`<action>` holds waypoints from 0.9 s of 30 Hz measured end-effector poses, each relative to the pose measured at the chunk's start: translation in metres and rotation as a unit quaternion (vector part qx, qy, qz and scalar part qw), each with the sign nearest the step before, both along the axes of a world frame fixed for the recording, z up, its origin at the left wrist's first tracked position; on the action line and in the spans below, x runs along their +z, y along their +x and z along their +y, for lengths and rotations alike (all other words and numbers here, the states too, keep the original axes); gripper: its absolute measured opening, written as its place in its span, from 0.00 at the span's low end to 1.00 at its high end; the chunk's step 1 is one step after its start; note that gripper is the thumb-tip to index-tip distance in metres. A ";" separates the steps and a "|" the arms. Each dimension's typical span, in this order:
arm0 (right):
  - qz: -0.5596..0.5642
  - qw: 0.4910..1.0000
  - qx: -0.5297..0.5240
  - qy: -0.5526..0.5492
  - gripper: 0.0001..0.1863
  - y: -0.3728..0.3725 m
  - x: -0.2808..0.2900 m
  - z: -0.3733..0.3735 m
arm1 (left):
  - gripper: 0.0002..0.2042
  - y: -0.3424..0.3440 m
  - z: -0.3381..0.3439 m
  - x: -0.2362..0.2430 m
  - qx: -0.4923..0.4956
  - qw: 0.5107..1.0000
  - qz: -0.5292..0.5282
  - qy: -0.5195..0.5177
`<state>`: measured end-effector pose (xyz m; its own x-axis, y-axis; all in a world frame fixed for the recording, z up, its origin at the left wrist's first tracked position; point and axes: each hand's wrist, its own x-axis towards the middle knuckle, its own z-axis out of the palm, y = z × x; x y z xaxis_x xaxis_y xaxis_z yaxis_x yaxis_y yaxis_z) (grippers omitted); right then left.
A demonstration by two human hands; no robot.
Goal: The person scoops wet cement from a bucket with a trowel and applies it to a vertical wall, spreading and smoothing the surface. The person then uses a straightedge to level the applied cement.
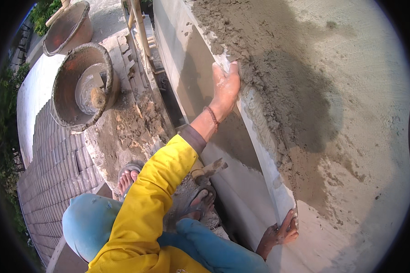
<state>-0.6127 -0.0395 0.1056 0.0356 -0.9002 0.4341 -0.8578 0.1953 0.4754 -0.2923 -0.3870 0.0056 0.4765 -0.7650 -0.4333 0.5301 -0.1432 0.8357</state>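
A long, straight pale strip [268,157], smeared with mortar, runs along the edge of a grey ledge. Whether it is wood or metal I cannot tell. My left hand [226,86] grips its far part, thumb and fingers around the edge. Closer to me, my right hand [281,233] is closed on the near end, its fingers curled over the top. Wet, crumbly mortar [271,98] lies heaped against the strip's right side and thins out across the ledge surface [373,150].
Two mortar-caked buckets [61,102] [79,34] stand at the left; the nearer holds grey mix and a tool. Bamboo poles [141,32] rise beyond a narrow gap beside the wall. My sandalled feet [199,200] are on a rough, mortar-strewn walkway. A tiled roof [59,154] slopes at the left.
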 end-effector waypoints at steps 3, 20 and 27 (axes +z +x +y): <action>-0.003 1.000 -0.003 0.017 0.37 0.024 -0.014 -0.021 | 0.19 0.037 -0.032 -0.016 0.024 0.992 0.082 -0.095; 0.002 1.000 0.014 -0.018 0.41 0.006 0.054 -0.002 | 0.19 0.007 -0.005 0.060 0.003 0.993 -0.002 -0.117; -0.023 0.999 -0.030 -0.021 0.41 -0.006 0.061 0.015 | 0.17 -0.003 0.003 0.067 -0.028 0.996 -0.004 -0.080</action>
